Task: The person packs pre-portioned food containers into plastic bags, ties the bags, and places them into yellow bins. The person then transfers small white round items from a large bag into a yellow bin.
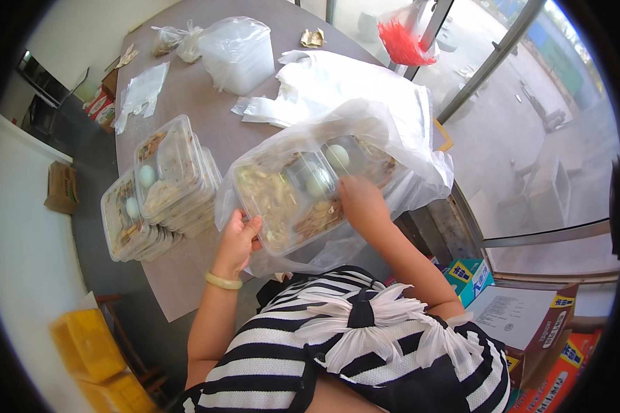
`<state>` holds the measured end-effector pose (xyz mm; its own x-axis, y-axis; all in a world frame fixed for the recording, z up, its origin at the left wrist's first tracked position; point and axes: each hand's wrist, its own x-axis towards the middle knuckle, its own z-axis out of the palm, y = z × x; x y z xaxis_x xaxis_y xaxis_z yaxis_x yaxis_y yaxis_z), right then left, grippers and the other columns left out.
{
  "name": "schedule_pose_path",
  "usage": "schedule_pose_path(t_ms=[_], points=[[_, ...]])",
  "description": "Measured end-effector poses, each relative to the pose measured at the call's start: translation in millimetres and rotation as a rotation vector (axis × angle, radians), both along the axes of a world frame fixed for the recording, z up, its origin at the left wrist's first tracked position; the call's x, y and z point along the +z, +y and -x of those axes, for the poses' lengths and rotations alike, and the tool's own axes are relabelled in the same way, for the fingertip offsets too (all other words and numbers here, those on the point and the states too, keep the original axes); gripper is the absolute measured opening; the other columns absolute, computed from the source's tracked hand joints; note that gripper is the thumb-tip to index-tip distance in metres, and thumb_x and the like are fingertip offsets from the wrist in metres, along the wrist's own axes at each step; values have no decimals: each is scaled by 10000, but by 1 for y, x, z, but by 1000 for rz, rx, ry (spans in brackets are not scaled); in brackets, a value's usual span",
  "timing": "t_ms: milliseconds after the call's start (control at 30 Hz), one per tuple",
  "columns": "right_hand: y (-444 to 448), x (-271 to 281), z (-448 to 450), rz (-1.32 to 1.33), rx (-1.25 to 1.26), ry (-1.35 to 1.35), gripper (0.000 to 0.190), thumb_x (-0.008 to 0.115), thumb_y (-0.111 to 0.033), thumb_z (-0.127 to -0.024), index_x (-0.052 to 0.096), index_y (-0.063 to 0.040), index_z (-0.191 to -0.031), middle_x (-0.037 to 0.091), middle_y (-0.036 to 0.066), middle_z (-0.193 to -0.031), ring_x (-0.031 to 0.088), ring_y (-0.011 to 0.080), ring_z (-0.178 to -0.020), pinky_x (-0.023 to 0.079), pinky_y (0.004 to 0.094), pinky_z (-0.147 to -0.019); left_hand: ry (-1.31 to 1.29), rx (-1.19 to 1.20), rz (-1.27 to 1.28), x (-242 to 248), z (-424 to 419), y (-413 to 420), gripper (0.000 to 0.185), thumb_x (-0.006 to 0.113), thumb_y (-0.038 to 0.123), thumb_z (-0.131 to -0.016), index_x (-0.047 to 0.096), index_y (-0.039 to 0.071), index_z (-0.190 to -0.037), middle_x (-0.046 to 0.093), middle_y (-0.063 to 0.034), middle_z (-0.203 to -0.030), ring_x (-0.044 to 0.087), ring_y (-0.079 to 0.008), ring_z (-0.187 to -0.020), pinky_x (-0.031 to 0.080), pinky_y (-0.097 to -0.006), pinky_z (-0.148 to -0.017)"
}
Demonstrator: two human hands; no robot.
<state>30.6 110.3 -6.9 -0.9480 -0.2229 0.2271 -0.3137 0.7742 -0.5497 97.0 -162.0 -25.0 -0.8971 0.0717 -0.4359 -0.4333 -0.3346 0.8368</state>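
Observation:
A clear lidded meal box (271, 206) with shredded vegetables, brown food and a pale egg is tilted partly inside a thin translucent plastic bag (361, 121). My left hand (237, 240), with a pale bangle at the wrist, grips the box's near left corner, thumb on the lid. At the box's right end is my right hand (364, 206), blurred, its fingers curled. What it pinches there, box or bag film, is hidden. A second food section with a pale egg (337, 156) shows through the bag behind the first box. To the left stand two stacks of similar boxes (173, 165).
On the table (186, 279) lie white plastic bags (351, 77), flat clear bags (144, 90), a bagged stack of containers (240, 57) and small tied bags (173, 40). A red bag (405, 38) hangs by the glass door. Cartons (522, 315) stand right, yellow crates (90, 346) left.

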Motion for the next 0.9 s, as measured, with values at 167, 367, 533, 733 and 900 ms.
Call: schedule_pose_path(t_ms=[167, 367, 533, 733, 900], points=[[4, 4, 8, -20, 10, -51, 177, 554, -169, -930, 603, -9, -985, 628, 218, -1042, 615, 424, -883, 503, 489, -769, 24, 23, 1, 0, -2, 3, 370, 547, 212, -997, 411, 13, -1278, 596, -113, -1190, 647, -204, -1008, 591, -386, -795], [68, 63, 88, 219, -145, 361, 377, 560, -282, -954, 628, 27, -1158, 639, 279, -1068, 596, 421, -1035, 459, 443, -921, 22, 87, -106, -13, -5, 3, 366, 517, 191, -1010, 445, -1, -1313, 589, -115, -1265, 614, -216, -1113, 514, -382, -953], [74, 123, 78, 246, -165, 5, 377, 521, -274, -979, 605, 30, -1186, 656, 243, -1050, 612, 374, -1026, 455, 390, -910, 70, 133, -199, -15, -7, 6, 368, 507, 170, -1011, 458, -1, -1333, 590, -111, -1285, 595, -224, -1152, 492, -381, -985], [76, 112, 57, 441, -26, -41, 411, 519, -220, -993, 503, -55, -1369, 592, 119, -1295, 565, 268, -1163, 432, 327, -977, 71, 105, -258, -13, -2, 13, 369, 508, 166, -1010, 455, -2, -1334, 585, -107, -1296, 594, -223, -1157, 468, -383, -1015], [81, 110, 47, 469, 40, -55, 396, 528, -182, -994, 501, -70, -1373, 577, 111, -1319, 571, 250, -1146, 438, 319, -966, 87, 69, -317, 3, 12, 39, 361, 512, 161, -1008, 456, 2, -1328, 576, -108, -1302, 587, -219, -1161, 466, -387, -1018]])
